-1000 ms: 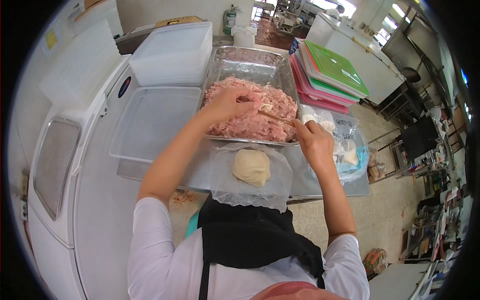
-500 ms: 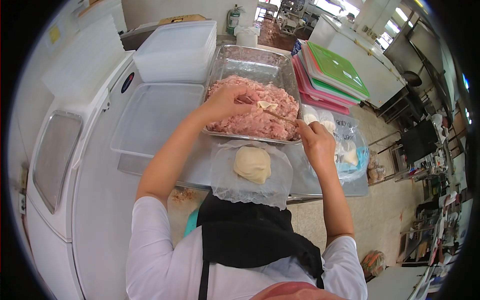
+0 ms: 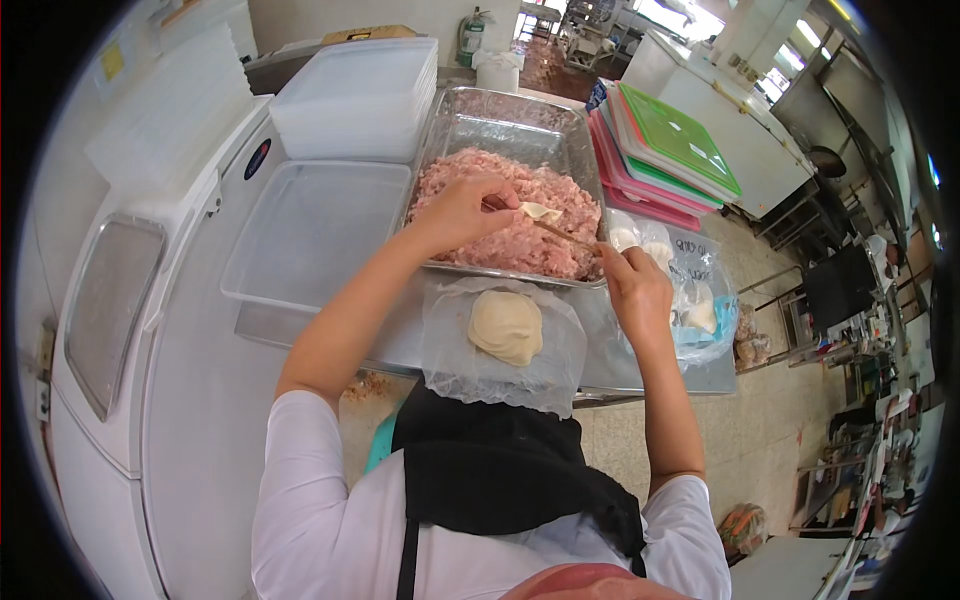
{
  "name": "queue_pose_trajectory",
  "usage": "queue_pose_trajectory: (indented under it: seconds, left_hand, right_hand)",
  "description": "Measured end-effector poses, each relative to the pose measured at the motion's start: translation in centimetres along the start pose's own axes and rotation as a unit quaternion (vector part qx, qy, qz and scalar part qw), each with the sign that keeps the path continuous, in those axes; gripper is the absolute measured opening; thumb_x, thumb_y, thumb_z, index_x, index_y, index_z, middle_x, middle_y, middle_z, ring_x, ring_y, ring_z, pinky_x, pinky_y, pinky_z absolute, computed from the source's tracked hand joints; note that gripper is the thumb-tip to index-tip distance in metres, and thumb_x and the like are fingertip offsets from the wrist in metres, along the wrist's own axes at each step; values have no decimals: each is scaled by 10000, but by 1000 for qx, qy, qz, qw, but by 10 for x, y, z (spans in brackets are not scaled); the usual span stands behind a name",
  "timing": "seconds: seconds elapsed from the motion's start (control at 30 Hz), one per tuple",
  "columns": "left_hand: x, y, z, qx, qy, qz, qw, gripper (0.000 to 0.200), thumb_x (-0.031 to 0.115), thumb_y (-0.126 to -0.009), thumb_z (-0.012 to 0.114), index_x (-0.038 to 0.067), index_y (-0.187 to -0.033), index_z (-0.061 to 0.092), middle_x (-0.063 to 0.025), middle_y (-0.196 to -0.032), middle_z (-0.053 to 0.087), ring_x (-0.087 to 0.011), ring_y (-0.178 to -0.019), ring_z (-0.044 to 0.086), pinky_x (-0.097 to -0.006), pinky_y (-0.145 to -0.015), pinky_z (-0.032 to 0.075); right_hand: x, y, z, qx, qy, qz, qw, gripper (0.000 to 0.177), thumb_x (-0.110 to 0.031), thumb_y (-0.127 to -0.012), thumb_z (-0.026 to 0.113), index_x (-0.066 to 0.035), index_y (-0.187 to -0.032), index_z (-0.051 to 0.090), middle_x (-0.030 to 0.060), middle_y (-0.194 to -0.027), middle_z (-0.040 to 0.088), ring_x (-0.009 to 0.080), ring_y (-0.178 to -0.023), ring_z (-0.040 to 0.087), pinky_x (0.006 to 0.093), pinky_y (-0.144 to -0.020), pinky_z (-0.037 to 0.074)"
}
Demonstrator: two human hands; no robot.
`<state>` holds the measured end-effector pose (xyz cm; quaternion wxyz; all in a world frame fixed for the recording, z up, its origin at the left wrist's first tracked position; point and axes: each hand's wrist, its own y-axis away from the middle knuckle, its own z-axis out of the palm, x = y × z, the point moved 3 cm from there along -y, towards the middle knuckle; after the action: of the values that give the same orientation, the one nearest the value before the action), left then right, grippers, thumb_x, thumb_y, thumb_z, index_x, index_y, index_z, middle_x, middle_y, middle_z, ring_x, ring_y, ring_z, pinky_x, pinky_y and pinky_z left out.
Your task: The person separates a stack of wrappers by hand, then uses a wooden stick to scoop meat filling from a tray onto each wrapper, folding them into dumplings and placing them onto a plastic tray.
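Observation:
My left hand (image 3: 468, 210) is over the minced meat (image 3: 530, 238) in a metal tray, its fingers curled together at the edge of a small pale dough wrapper (image 3: 541, 212). The fingertips' exact grip is partly hidden. My right hand (image 3: 637, 285), at the tray's right front corner, is closed on a thin wooden stick (image 3: 568, 236). The stick's far end reaches to the wrapper. Nearer to my body, a stack of pale dough wrappers (image 3: 506, 328) lies on a crumpled translucent plastic sheet (image 3: 560, 365).
The metal tray (image 3: 520, 105) has raised walls. Left of it are an uncovered clear plastic container (image 3: 310, 235) and stacked containers (image 3: 350, 105). Coloured lids (image 3: 685, 140) are piled at right. A plastic bag (image 3: 715, 270) holds white bundles beside my right hand.
My left hand's fingers have drawn closer round the wrapper's edge. The wrapper has shifted slightly right in view. My right hand stays on the stick, almost unmoved.

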<state>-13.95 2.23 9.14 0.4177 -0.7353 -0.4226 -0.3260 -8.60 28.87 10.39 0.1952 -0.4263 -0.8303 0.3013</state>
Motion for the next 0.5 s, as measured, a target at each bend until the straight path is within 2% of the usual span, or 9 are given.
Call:
queue_pose_trajectory:
  seconds: [0.23,0.33,0.5]
  left_hand:
    - [-8,-2,-5,-42,20,27,999,131,103,-867,721,26,-952,657,-22,-935,643,-94,-874,598,-257,-787,499]
    - [-7,-1,-3,-45,86,18,995,123,102,-871,716,27,-945,654,-18,-961,640,-96,-870,597,-263,-785,502]
    - [-13,-3,-3,-51,60,6,997,126,83,-869,709,22,-961,649,-21,-983,637,-101,-873,605,-263,-775,512]
  right_hand:
    - [2,3,3,12,-16,7,1000,299,-90,-773,720,-145,-1067,710,48,-717,521,221,-666,581,363,-570,476]
    - [2,4,5,8,-22,12,1000,294,-87,-773,720,-140,-1062,712,47,-711,517,219,-668,583,362,-572,477]
    - [0,4,5,4,-28,19,999,289,-82,-774,718,-138,-1058,713,47,-709,518,220,-668,585,363,-575,479]
